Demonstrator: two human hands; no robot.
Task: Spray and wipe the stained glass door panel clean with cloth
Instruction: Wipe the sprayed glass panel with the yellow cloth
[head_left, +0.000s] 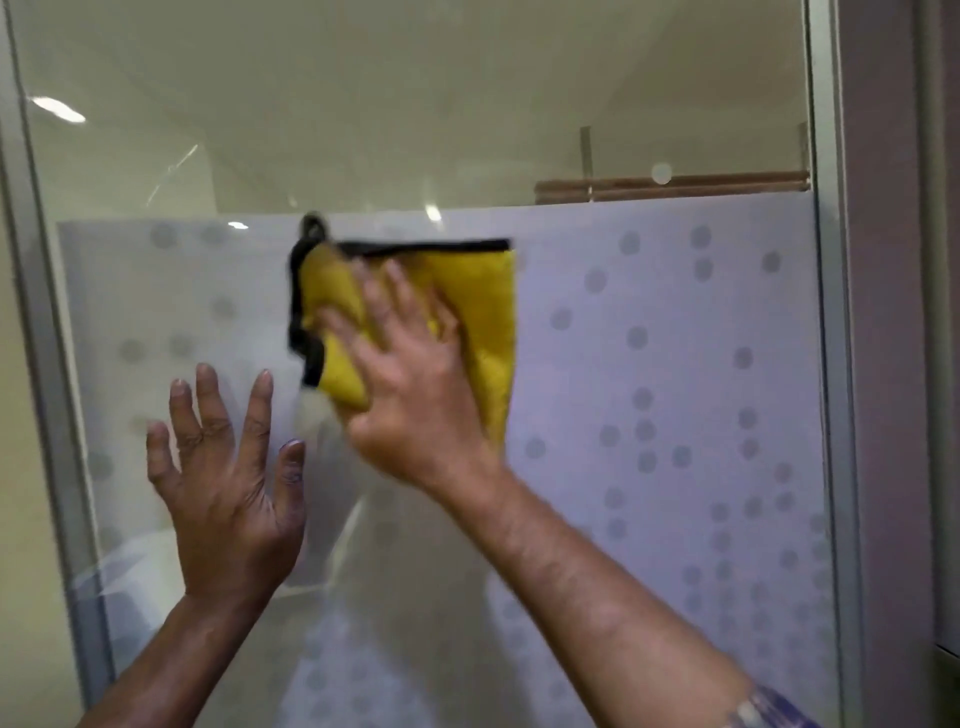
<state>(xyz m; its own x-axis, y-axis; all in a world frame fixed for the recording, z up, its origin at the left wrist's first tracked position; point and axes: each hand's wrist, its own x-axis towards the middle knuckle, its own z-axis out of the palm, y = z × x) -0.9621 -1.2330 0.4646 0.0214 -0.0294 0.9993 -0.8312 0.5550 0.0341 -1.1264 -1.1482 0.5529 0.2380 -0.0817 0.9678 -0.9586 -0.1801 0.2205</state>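
The glass door panel (675, 364) fills the view, clear at the top and frosted with grey dots below. A yellow cloth with a black edge (483, 301) is pressed flat against the frosted part near the middle. My right hand (410, 384) lies spread on the cloth, holding it to the glass, slightly blurred. My left hand (223, 483) is lower and to the left, fingers spread, palm toward the glass and holding nothing. No spray bottle is in view.
A metal door frame (831, 312) runs down the right side, with a wall (893, 312) beyond it. Another frame strip (36, 312) runs down the left. Behind the clear glass a wooden shelf edge (675, 188) shows at upper right.
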